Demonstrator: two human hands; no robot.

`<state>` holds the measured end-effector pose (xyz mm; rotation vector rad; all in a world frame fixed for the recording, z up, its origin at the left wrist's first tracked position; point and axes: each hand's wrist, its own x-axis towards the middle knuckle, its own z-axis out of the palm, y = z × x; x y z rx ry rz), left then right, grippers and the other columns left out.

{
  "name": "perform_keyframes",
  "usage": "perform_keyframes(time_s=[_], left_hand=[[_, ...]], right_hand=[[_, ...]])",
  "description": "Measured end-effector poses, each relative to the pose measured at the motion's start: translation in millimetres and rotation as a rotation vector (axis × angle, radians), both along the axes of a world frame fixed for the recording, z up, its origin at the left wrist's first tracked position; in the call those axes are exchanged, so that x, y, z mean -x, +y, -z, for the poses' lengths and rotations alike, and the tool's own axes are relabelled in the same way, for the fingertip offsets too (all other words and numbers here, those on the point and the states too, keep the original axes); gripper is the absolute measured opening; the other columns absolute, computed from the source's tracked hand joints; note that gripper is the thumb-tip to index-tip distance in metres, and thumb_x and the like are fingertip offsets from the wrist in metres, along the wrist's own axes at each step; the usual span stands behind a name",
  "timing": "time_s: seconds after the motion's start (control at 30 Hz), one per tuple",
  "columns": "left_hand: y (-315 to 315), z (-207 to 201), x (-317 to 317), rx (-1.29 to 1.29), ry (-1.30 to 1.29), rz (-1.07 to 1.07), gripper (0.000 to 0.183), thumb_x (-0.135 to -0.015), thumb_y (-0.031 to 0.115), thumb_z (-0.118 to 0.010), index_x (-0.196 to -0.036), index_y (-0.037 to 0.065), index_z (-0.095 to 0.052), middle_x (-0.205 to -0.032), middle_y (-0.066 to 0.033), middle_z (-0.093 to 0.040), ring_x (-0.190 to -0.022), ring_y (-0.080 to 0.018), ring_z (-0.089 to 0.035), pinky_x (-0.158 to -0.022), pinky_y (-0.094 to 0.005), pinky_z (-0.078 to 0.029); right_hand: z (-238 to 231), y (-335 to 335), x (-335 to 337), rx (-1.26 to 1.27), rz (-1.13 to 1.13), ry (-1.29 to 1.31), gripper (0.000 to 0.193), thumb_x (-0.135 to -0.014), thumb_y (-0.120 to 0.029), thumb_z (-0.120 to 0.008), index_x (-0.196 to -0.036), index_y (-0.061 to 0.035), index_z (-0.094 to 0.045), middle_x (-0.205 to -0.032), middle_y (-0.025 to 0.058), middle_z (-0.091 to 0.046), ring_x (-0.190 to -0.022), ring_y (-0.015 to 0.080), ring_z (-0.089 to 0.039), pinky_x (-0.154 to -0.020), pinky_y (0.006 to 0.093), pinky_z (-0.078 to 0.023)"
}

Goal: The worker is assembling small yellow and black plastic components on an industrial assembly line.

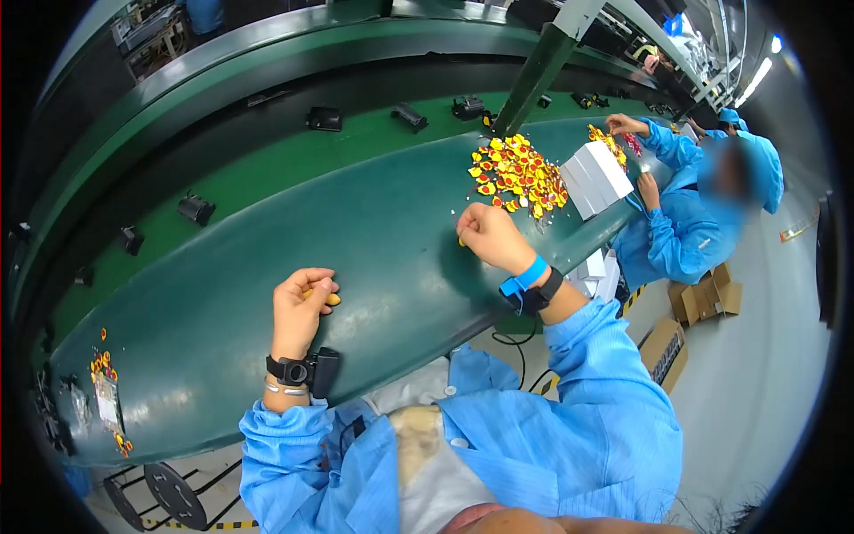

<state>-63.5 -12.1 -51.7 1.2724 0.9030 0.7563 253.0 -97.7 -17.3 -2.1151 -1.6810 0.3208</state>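
My left hand [300, 307] is over the green work surface [382, 249], its fingers curled around a small yellow piece [333, 300] that shows beside the fingertips. To the right and farther off, my right hand [492, 236] is closed in a pinch. A sliver of yellow [461, 241] shows under its fingertips, so it seems to hold a similar piece, mostly hidden. Just beyond that hand lies a loose pile of small yellow and red pieces [516, 173]. White boxes [596, 181] stand against the pile's right side.
At the far left lie more yellow-red pieces [102, 363] and a clear bag [108, 400]. Behind the surface, several black parts [325, 118] rest on a green belt [267, 158]. A green post [536, 80] rises there. A co-worker in blue [694, 214] handles pieces at right; cartons [707, 296] sit below.
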Motion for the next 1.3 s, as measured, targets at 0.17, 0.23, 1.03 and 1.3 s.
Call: perform_keyframes(time_s=[0.17, 0.23, 1.03, 1.3], left_hand=[[-30, -20, -15, 0.039, -0.063, 0.114, 0.019, -0.087, 0.013, -0.061, -0.101, 0.001, -0.062, -0.084, -0.007, -0.066, -0.071, -0.0102, -0.061, -0.059, -0.0201, -0.047], [-40, -29, -26, 0.079, -0.113, 0.186, 0.022, -0.087, 0.013, -0.062, -0.106, 0.0, -0.06, -0.086, -0.007, -0.066, -0.072, -0.0105, -0.062, -0.058, -0.0199, -0.048], [-72, -36, -34, 0.051, -0.367, 0.085, 0.018, -0.083, 0.0, -0.064, -0.101, -0.002, -0.064, -0.09, -0.009, -0.066, -0.077, -0.0103, -0.062, -0.062, -0.021, -0.05], [-72, -33, -33, 0.114, -0.305, 0.053, 0.02, -0.08, -0.005, -0.061, -0.1, -0.001, -0.065, -0.078, -0.0022, -0.063, -0.064, -0.0047, -0.053, -0.054, -0.0175, -0.042]], right_hand=[[-18, -14, 52, -0.077, 0.036, 1.454, 0.011, -0.086, -0.013, -0.062, -0.09, -0.005, -0.055, -0.073, 0.0053, -0.063, -0.06, 0.0107, -0.06, -0.054, 0.0246, -0.049], [-16, -19, 73, -0.073, 0.007, 1.543, 0.008, -0.088, -0.011, -0.058, -0.09, -0.005, -0.054, -0.075, 0.0066, -0.063, -0.061, 0.0133, -0.061, -0.057, 0.0265, -0.051], [-4, -48, 113, -0.027, -0.051, 1.67, 0.009, -0.088, -0.007, -0.059, -0.093, -0.0022, -0.056, -0.082, 0.009, -0.065, -0.07, 0.0134, -0.063, -0.065, 0.0248, -0.052], [-4, -52, 118, -0.037, -0.018, 1.377, 0.012, -0.088, -0.008, -0.06, -0.095, 0.0008, -0.059, -0.08, 0.009, -0.066, -0.069, 0.0116, -0.062, -0.064, 0.0232, -0.051]])
